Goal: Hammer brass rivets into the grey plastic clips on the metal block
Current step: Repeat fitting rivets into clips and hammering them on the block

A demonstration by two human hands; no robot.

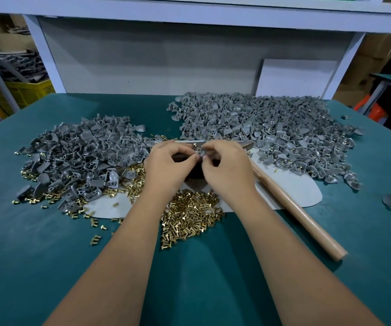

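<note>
Yellow crate (28,90), white board (295,77)

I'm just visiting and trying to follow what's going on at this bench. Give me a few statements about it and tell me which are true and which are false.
1. Both hands, left hand and right hand, meet over a small grey clip. True.
2. The right hand grips the hammer. False: the hammer handle lies on the table beside the right forearm.
3. Loose brass rivets lie between the forearms. True.
4. The grey clips form one single pile. False: there is a left pile and a right pile.
5. The table is red. False: it is teal green.
</note>
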